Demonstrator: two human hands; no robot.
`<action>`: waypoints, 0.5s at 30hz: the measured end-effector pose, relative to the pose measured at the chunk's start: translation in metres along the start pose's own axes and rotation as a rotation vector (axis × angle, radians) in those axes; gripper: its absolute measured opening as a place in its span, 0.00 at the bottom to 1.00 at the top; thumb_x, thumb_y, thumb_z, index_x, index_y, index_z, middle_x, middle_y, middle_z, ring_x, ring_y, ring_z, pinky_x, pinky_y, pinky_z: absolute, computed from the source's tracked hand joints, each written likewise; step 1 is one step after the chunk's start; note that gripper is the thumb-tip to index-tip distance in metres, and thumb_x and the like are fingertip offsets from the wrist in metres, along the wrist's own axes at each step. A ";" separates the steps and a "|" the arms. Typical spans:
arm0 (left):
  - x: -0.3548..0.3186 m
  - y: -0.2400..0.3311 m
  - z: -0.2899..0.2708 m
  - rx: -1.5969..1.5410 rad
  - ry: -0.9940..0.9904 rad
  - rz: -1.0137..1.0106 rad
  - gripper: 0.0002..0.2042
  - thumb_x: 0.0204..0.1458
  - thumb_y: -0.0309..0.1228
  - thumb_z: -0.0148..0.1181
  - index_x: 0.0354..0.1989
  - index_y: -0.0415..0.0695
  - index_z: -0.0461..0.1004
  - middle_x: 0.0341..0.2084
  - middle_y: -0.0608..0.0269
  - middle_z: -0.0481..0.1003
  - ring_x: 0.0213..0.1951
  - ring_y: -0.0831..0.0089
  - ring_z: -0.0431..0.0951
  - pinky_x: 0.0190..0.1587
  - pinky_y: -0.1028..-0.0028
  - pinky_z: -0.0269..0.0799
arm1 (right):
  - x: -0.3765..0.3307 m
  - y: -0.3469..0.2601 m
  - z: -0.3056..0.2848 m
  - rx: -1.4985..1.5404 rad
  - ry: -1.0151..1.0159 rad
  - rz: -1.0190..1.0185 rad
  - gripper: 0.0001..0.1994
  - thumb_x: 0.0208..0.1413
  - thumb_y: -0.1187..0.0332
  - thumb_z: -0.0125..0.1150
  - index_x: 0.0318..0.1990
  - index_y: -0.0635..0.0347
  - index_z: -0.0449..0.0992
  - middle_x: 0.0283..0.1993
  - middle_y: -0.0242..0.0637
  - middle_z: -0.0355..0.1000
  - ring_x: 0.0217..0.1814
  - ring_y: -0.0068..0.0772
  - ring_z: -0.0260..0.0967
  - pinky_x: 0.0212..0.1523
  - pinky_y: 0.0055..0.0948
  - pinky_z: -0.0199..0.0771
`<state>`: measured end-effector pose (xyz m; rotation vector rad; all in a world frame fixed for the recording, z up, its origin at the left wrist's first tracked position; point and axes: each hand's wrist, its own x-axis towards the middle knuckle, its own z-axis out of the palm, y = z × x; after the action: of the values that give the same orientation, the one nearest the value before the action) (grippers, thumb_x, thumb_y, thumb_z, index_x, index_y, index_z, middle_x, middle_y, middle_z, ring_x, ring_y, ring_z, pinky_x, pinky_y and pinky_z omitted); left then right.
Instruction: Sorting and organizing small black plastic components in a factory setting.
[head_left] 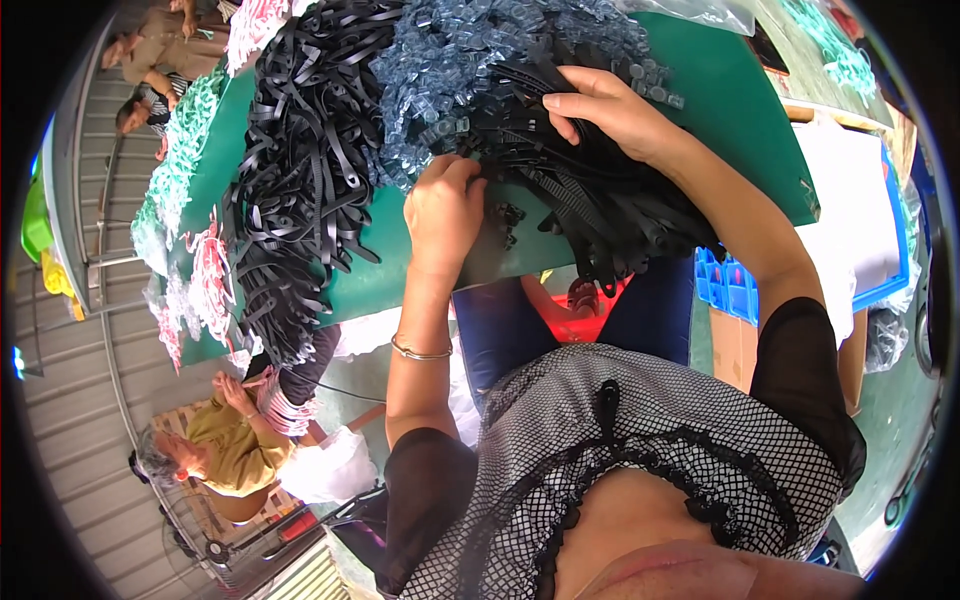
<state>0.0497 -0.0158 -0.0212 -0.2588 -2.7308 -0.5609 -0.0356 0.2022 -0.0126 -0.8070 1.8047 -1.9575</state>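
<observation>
My left hand (444, 212) is closed at the near edge of the clear plastic pile, its fingertips curled and pressed together. Whatever it pinches is too small or hidden to make out. To its right, my right hand (622, 118) bends over a bundle of black straps (590, 195), thumb and fingers closed around a black strap. The bundle's ribbed ends hang over the table's near edge. Small bluish clear plastic pieces (430, 70) lie heaped beyond both hands. A few small dark pieces (508, 222) rest on the green table (395, 225) between the left hand and the bundle.
A long heap of black straps (300, 150) runs down the table's left side. Green strands (185, 150) and pink-white strands (210, 265) lie beyond it. A blue crate (725, 285) stands at the right. Other people sit at the left, one in a mustard top (235, 440).
</observation>
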 end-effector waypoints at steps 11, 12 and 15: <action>0.007 -0.010 0.002 -0.442 0.002 -0.150 0.09 0.41 0.18 0.56 0.34 0.39 0.74 0.27 0.56 0.75 0.27 0.72 0.77 0.31 0.77 0.71 | -0.001 0.001 0.000 0.020 0.020 0.033 0.12 0.52 0.63 0.53 0.20 0.56 0.64 0.16 0.25 0.59 0.19 0.17 0.56 0.24 0.19 0.55; 0.006 -0.012 0.003 -0.450 0.017 -0.129 0.09 0.41 0.18 0.56 0.33 0.39 0.74 0.26 0.57 0.75 0.26 0.72 0.77 0.30 0.77 0.71 | -0.001 0.000 0.001 0.016 0.028 0.044 0.12 0.52 0.64 0.53 0.20 0.56 0.64 0.15 0.25 0.59 0.19 0.16 0.55 0.24 0.19 0.55; 0.005 -0.019 -0.002 -0.421 0.027 -0.108 0.08 0.40 0.18 0.57 0.31 0.39 0.75 0.25 0.58 0.74 0.26 0.71 0.76 0.30 0.77 0.70 | 0.000 0.001 0.001 0.021 0.027 0.028 0.12 0.51 0.63 0.54 0.20 0.56 0.63 0.15 0.25 0.59 0.18 0.16 0.55 0.23 0.19 0.55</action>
<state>0.0408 -0.0326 -0.0243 -0.2020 -2.5860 -1.1608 -0.0356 0.2015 -0.0136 -0.7484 1.7978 -1.9750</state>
